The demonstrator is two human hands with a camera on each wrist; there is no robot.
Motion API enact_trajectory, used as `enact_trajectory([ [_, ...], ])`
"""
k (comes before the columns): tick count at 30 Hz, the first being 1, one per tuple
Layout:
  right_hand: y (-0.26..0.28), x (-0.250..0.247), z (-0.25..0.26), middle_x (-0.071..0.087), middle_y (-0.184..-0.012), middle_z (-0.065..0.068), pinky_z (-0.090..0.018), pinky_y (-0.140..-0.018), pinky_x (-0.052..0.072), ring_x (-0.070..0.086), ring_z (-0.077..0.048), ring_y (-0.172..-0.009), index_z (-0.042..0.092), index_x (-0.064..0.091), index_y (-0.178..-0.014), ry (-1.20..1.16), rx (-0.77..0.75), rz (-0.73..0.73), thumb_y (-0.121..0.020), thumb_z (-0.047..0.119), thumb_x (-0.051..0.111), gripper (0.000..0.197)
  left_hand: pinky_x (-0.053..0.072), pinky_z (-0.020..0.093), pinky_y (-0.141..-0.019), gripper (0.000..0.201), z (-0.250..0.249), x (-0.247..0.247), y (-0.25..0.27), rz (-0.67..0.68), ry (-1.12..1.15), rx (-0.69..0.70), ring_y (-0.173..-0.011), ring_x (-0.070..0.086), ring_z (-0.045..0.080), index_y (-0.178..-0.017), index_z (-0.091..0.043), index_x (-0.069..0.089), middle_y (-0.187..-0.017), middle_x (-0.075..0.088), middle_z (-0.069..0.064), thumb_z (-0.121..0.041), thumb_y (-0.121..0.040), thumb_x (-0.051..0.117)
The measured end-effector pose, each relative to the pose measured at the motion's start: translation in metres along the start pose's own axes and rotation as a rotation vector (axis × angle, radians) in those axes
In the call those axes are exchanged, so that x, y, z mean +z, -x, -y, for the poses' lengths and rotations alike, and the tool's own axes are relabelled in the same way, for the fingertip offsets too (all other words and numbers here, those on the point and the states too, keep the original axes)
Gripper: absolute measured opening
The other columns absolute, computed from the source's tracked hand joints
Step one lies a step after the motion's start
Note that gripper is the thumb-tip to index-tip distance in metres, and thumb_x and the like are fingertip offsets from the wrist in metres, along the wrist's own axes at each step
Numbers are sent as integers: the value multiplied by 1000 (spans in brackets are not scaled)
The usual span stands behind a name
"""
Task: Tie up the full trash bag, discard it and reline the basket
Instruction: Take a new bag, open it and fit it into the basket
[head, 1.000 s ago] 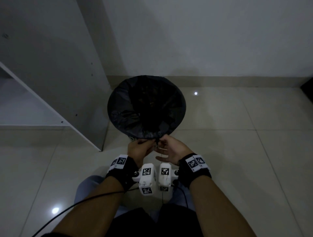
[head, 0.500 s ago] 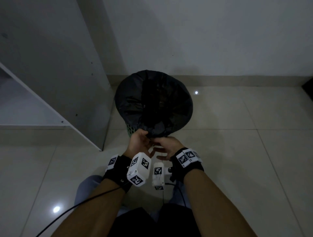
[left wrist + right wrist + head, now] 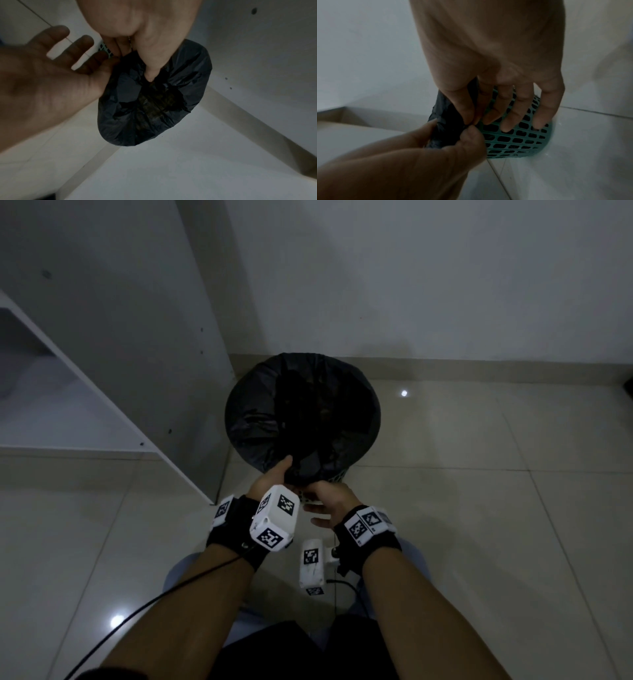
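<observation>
Where the thumb and forefinger of the left hand [image 3: 274,481] pinch its near rim, black trash bag [image 3: 301,412]: folded over the mouth of a green lattice basket [image 3: 518,136]. Right hand [image 3: 329,501]: thumb and forefinger pinching the same bag edge just beside, remaining fingers straight along the basket wall. Basket: standing on pale tiled floor [image 3: 479,508], beside a white cabinet panel [image 3: 120,337], near the wall.

Both our forearms reach forward, wrists close together. Our left hand [image 3: 274,479] is curled, its thumb [image 3: 151,73] stretched out, in a pinching grip. Our right hand [image 3: 330,501] pinches with thumb [image 3: 462,108] and forefinger, its other fingers [image 3: 513,115] spread loosely downward.
</observation>
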State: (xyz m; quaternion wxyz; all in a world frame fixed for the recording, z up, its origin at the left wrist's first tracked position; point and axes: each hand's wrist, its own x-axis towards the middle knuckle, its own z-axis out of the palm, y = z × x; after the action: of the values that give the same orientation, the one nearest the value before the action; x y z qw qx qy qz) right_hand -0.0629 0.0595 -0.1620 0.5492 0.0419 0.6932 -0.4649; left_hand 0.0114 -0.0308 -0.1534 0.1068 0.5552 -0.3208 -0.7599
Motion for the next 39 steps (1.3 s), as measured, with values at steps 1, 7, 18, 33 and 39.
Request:
enact_trajectory([
  [1,1,0,1,70,-110,-4,-37,-78,50,66,-20,-92,13,67,-113,33,-37,-10,-86,27,67,30,51,27,-53,26,0,-1,-1,-17,18,24,-40,63,13,-97,-9,60,-44,64,1,-35,-92,63],
  [7,28,-23,11,57,-60,3,-27,-62,42,56,-17,-63,21,54,-60,474,-445,-172,-79,42,72,34,39,18,-36,24,-8,-3,-11,-107,-100,60,-42,49,18,-72,-7,55,-54,53,7,-19,-89,67],
  [18,-6,-8,38,62,-117,-8,-46,-99,40,58,-29,-107,17,45,-127,1627,-818,-70,-81,32,67,53,37,14,-29,44,-12,15,-15,-136,-200,112,-54,46,23,-129,19,47,-79,58,24,-7,-95,56],
  [33,-28,-6,72,51,-125,-7,-54,-107,29,47,-30,-118,22,48,-130,1832,-756,-51,-75,39,69,62,58,36,-62,27,-15,6,-21,-227,174,201,-88,67,34,-111,0,62,-103,67,21,-3,-84,63],
  [39,-22,-30,72,59,-83,-5,-40,-93,45,63,-28,-89,15,63,-101,1918,-611,-77,-84,25,61,19,60,51,-77,73,-16,-8,-62,-316,110,194,-86,69,35,-121,-11,56,-109,67,19,-32,-55,77],
])
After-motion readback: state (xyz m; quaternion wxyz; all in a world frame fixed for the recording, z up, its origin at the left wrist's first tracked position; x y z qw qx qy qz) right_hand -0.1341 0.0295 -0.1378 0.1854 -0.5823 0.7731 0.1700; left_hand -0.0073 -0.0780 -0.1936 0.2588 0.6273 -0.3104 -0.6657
